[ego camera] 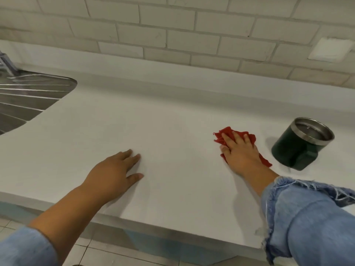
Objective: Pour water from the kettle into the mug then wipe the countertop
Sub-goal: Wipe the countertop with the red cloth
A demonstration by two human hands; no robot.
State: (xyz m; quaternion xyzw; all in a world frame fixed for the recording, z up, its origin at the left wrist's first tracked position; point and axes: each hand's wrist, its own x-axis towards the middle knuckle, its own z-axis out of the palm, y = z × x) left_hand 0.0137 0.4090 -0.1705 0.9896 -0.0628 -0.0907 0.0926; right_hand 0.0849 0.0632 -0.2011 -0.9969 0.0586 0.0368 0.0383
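Right hand point(240, 152) flat on cloth point(247, 140), fingers spread, pressing it to counter point(172, 121) — mug point(302, 144) just beyond the little finger, full-looking. Could clip the mug on a wide outward stroke — spill. Left hand point(113, 174) flat, fingers loosely together. Kettle unseen.

No legible text, seemingly.
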